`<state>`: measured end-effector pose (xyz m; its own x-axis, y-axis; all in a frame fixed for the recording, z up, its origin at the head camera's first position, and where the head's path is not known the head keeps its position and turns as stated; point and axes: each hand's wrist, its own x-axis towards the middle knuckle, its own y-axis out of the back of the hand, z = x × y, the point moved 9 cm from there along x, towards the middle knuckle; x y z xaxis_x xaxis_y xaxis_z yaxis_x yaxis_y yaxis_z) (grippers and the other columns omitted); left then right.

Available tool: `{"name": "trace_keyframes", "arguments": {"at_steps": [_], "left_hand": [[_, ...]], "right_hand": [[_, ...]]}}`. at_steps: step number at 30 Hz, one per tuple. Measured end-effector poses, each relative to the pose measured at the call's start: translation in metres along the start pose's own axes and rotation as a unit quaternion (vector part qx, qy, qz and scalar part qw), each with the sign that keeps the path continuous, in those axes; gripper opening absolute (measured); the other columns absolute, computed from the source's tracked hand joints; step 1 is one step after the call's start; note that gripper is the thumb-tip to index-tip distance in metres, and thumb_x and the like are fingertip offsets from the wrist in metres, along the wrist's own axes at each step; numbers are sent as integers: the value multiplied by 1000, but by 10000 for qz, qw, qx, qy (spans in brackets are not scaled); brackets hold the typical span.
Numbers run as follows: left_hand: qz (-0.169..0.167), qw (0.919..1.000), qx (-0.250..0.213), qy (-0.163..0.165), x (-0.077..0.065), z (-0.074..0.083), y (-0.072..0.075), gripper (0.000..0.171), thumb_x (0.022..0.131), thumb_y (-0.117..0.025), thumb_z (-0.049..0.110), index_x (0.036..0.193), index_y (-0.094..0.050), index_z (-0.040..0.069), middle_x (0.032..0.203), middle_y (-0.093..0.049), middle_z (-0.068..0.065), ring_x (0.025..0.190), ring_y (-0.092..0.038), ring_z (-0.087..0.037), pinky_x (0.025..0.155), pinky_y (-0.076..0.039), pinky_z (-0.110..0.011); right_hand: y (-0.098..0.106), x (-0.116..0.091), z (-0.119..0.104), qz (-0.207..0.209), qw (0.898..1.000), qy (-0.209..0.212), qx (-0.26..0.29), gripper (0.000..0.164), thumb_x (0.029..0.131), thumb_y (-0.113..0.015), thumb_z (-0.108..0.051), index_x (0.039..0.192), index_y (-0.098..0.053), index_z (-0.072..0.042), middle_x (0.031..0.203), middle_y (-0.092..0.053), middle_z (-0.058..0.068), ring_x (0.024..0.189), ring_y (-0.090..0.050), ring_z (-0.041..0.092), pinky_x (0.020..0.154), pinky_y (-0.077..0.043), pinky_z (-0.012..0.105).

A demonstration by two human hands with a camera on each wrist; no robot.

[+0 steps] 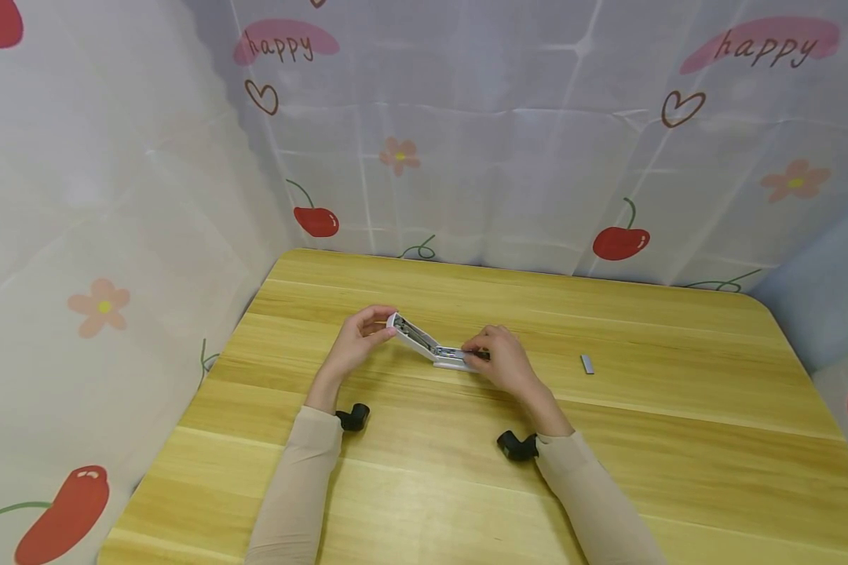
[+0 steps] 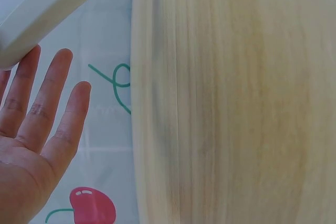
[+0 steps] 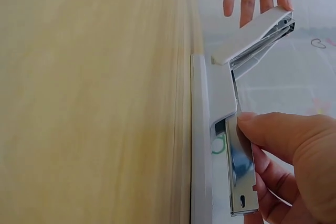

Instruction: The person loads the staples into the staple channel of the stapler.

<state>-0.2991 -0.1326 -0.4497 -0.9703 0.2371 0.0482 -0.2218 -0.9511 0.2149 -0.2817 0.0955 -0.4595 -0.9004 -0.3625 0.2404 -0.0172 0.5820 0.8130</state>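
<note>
A white stapler [image 1: 417,339] stands on the table with its top arm swung up and back to the left. My left hand [image 1: 353,339] pinches the free end of that arm between thumb and index finger; the other fingers [image 2: 55,85] stretch out loosely in the left wrist view. At the base, my right hand [image 1: 506,361] grips the metal staple magazine [image 3: 241,169], thumb on one side and fingers on the other. In the right wrist view the magazine tilts up from the long white base [image 3: 199,145]. My right fingers cover part of it in the head view.
A small grey strip of staples [image 1: 587,364] lies on the wooden table [image 1: 678,455], right of my right hand. Black wrist cameras [image 1: 517,446] sit under both sleeves. A patterned curtain [image 1: 495,180] hangs behind the table's far edge and along its left side.
</note>
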Motion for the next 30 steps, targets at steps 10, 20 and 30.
{"name": "trace_keyframes", "arguments": {"at_steps": [10, 20, 30], "left_hand": [[-1, 10000, 4, 14, 0, -2, -1, 38, 93, -65, 8, 130, -58, -1, 127, -61, -23, 111, -59, -33, 87, -51, -22], [7, 10000, 20, 57, 0, -2, -1, 36, 93, -65, 7, 128, -59, 2, 125, -62, -20, 109, -60, -30, 88, -53, -26], [22, 10000, 71, 43, -1, 0, 0, 36, 94, -64, 8, 129, -59, 1, 125, -62, -20, 111, -61, -31, 88, -53, -27]], "right_hand": [[2, -4, 1, -4, 10000, 70, -30, 25, 86, -76, -21, 108, -76, -10, 96, -67, 5, 87, -56, 22, 76, -45, 39], [27, -17, 8, 219, 9996, -175, 58, 33, 84, -78, -19, 114, -72, -5, 100, -65, 9, 90, -59, 25, 74, -51, 40], [58, -42, 37, 548, 9973, -495, -46, 30, 85, -76, -12, 112, -71, -2, 99, -66, 13, 91, -61, 30, 76, -52, 46]]}}
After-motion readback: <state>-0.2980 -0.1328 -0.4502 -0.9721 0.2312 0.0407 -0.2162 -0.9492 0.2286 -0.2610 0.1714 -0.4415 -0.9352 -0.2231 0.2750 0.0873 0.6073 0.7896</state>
